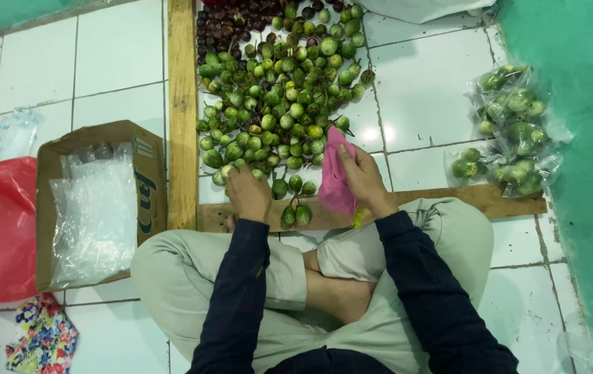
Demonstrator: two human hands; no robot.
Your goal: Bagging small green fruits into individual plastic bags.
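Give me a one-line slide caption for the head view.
Left hand on small round green fruits; right hand holds a pink plastic bag.

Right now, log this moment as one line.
left hand: on green fruit pile | right hand: holds pink bag | filled clear bags at right | box of clear bags at left

Left hand (248,192) reaches forward palm down, fingers curled; right hand (364,176) is closed, fingers gripping.
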